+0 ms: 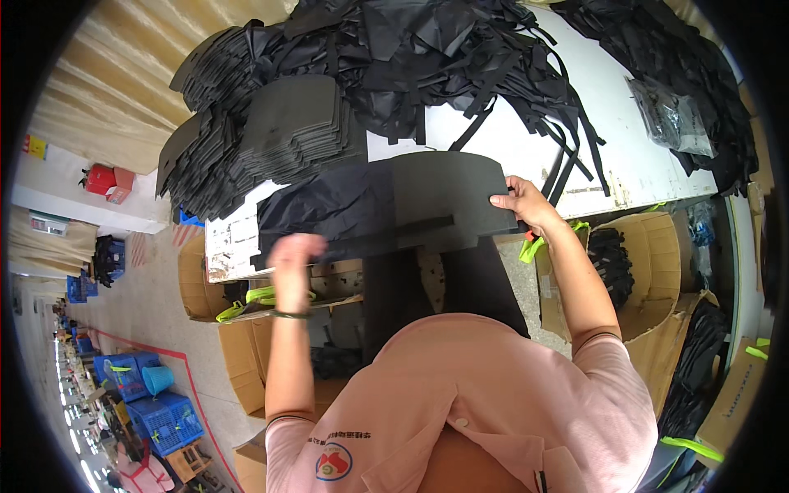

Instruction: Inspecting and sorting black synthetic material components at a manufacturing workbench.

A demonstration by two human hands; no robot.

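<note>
The right hand (526, 205) pinches the right end of a stiff dark panel (452, 185), thumb on top and fingers along its edge; the panel is held level at the near edge of a white table (641, 177), its left part covered by wrinkled black fabric (329, 197), though whether it sits inside or merely beneath I cannot tell; the left hand (297, 251) is at the fabric's near left corner, too blurred to tell whether its fingers grip or lie spread; a dark band (292, 315) circles that wrist; beyond the panel, on the far left of the table, stands a stack of similar dark panels (292, 115); to its right, a heap of black pieces (460, 57) trails straps toward the near side; a clear plastic bag (670, 115) lies at the far right; open cardboard boxes flank the person, a left one (193, 283) and a right one (657, 263); blue crates (164, 423) stand on the floor at the near left.
</note>
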